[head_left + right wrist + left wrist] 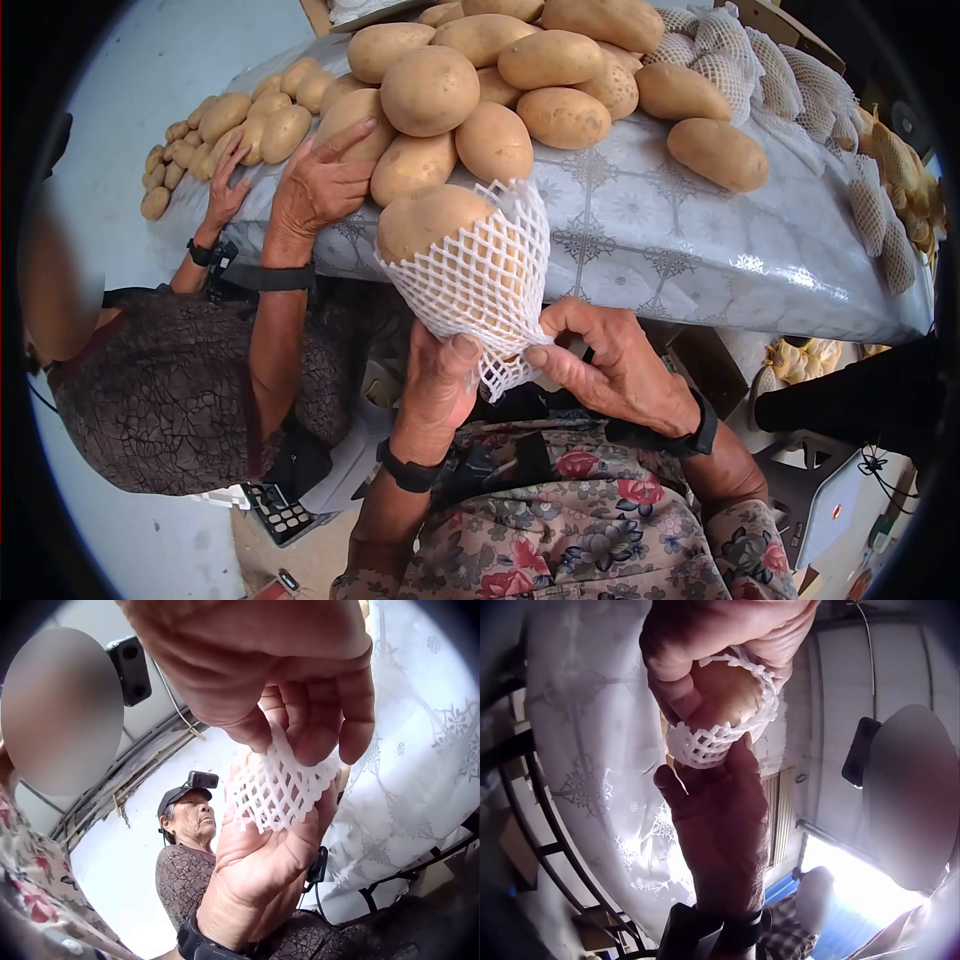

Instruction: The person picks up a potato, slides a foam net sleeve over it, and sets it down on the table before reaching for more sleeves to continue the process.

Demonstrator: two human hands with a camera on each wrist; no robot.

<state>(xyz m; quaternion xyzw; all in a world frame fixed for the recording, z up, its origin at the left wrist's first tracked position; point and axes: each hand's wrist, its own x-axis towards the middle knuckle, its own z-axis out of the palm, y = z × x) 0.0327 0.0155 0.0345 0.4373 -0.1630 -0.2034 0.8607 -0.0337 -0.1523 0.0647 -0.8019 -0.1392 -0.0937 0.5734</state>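
Observation:
A large potato (425,222) sits in a white foam net sleeve (470,280) in front of the table's near edge, its upper end bare. My left hand (437,380) holds the netted potato from below on the left, thumb against the mesh. With thumb and fingertips, my right hand (622,368) pinches the sleeve's lower right edge. In the left wrist view, the potato's lower end (739,694) shows through the sleeve's open ring. The right wrist view has the loose mesh (274,791) between both hands.
Bare potatoes (430,90) are heaped behind on the patterned tablecloth (640,230), smaller ones (285,130) at left. Netted potatoes (725,60) lie at the far right. Beside me on the left, another person's hand (315,190) touches the heap. A stool (815,490) stands lower right.

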